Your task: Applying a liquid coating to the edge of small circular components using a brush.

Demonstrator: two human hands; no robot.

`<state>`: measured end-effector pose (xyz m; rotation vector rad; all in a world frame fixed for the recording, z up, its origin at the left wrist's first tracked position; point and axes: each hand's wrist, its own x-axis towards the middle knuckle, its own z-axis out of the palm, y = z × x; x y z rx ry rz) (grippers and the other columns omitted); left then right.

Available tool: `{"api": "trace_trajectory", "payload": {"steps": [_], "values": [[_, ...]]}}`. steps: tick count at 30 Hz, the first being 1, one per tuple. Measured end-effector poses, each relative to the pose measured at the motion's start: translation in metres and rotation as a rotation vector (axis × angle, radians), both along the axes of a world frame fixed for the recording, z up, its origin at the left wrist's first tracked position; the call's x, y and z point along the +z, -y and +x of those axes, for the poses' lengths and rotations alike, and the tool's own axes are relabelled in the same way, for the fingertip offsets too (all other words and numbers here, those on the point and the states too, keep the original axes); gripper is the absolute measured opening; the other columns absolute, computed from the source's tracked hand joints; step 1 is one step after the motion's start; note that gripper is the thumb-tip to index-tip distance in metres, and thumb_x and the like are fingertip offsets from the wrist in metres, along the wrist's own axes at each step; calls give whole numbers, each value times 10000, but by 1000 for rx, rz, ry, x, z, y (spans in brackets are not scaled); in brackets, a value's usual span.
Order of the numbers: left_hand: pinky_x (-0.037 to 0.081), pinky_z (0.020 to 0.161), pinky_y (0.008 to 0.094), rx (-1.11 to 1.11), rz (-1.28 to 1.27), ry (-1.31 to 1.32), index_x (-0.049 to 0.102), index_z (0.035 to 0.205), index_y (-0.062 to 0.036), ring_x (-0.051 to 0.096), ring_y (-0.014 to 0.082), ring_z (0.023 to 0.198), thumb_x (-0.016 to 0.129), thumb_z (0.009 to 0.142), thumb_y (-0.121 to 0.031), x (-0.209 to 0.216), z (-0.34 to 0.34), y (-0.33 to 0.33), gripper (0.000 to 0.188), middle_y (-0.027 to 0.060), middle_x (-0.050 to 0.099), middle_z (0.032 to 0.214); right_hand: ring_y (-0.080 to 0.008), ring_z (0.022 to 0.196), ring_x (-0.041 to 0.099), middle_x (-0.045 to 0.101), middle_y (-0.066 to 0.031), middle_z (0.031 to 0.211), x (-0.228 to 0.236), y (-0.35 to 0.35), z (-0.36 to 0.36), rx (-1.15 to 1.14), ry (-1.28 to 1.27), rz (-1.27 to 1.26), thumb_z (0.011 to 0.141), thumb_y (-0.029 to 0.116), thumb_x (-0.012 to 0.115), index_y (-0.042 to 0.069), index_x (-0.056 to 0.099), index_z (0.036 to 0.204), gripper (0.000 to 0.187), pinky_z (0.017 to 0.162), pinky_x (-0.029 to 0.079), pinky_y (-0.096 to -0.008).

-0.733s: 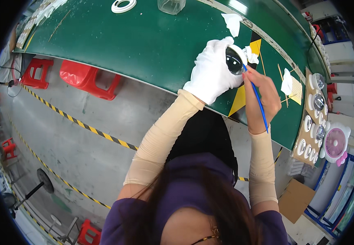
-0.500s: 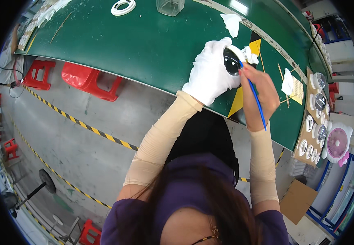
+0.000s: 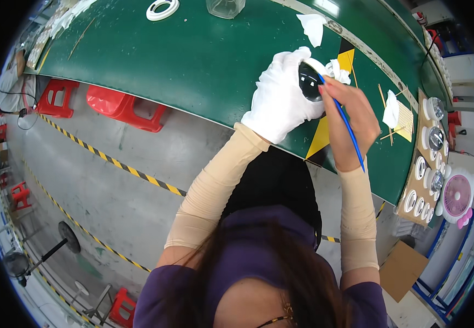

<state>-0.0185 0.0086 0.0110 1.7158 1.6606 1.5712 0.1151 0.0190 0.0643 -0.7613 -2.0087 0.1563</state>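
Observation:
My left hand, in a white glove, is closed round a round white part with a glossy black dome. The dome faces up, and a piece of its white rim shows at the far right side. My bare right hand pinches a slim blue pen-like tool. Its upper tip rests at or very close to the dome's right edge; contact is too fine to tell. Both hands are above the front of the green table. A crumpled white tissue lies just beyond the dome.
At the far edge are a white ring, a clear container and another tissue. To the right lie thin sticks, a yellowish pad and a board with several rings and domes. A pink fan stands beyond. Red stools are at the left.
My right hand has shifted slightly right and the blue tool leans a little differently against the dome's edge. My left hand keeps its hold. The whole view has turned a little.

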Motion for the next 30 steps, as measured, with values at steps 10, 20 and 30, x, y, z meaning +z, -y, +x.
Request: {"api": "trace_trajectory", "payload": {"steps": [10,20,30], "values": [[532,837,431,3,33,1,486,1279,-5,627,388,990,859,628,-287,0,0,-3,801,232,573,1128,-220,820,698,735,-155,940,3,4,4,-21,26,-78,785,-81,746,-54,687,885,119,753,539,-284],[524,885,410,6,-85,4,485,1300,-4,618,374,1054,864,605,-271,0,-1,1,836,216,551,1201,-275,766,686,732,-162,912,-15,11,12,-24,-52,5,732,-108,756,-51,681,863,161,688,553,-315],[521,889,409,-43,-77,45,483,1328,-64,616,354,1070,850,623,-276,1,-3,-1,823,184,558,1205,-281,761,684,732,-152,940,-24,1,7,43,-124,120,726,-105,756,-46,678,879,182,682,554,-315]]}}
